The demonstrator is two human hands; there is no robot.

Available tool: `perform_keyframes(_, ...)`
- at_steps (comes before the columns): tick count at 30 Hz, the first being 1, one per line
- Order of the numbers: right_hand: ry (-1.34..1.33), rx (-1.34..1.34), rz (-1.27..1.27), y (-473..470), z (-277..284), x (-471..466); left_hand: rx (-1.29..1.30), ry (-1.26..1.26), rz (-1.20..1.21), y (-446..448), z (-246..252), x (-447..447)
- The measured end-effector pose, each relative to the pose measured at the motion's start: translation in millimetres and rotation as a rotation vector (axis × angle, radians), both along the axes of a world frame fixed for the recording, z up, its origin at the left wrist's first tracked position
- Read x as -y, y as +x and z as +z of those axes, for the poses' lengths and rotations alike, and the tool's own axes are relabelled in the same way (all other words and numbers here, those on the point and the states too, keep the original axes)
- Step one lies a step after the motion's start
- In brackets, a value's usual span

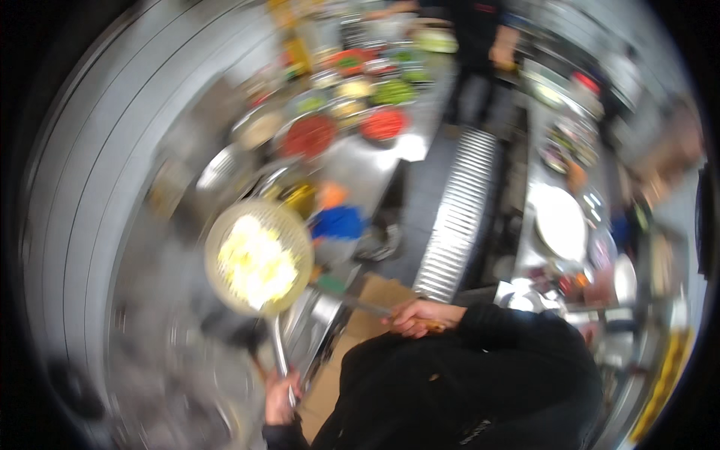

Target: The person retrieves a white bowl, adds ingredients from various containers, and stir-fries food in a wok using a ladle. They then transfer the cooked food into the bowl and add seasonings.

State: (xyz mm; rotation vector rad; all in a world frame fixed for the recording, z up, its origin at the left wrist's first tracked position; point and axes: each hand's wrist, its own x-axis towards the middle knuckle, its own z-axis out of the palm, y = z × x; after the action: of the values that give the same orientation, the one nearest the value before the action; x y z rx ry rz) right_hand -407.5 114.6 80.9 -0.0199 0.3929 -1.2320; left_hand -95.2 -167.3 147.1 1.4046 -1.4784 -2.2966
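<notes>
My left hand (281,395) is closed around the metal handle of a round perforated strainer (212,264). Pale yellow and white food pieces (259,264) lie in the strainer, too bright and blurred to name further. In my right hand (417,318) is a long-handled metal cooking utensil (368,306) with a wooden handle end. Its shaft points left toward the strainer; I cannot make out its head. A metal container with yellow liquid (298,198) stands just beyond the strainer, beside a blue cloth-like item (339,223).
Several bowls of ingredients stand on the steel counter (360,163), among them a bowl of red pieces (383,123). Another person (478,45) stands at the far end. A floor grate (458,214) runs between the counters. A white plate (561,222) lies on the right counter.
</notes>
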Motion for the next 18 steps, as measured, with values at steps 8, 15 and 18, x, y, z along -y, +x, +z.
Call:
perform_keyframes(8,-0.043,0.164,-0.535,-62,-7,-213,0.116,0.085,-0.63,-266,-6,-84)
perform_keyframes(15,-0.087,0.194,-1.181,-36,3,-316,0.074,0.045,-1.253,-496,-17,-204)
perform_keyframes(18,0.004,0.096,-1.53,-32,13,-323,0.056,-0.03,-1.487,-574,-33,-270)
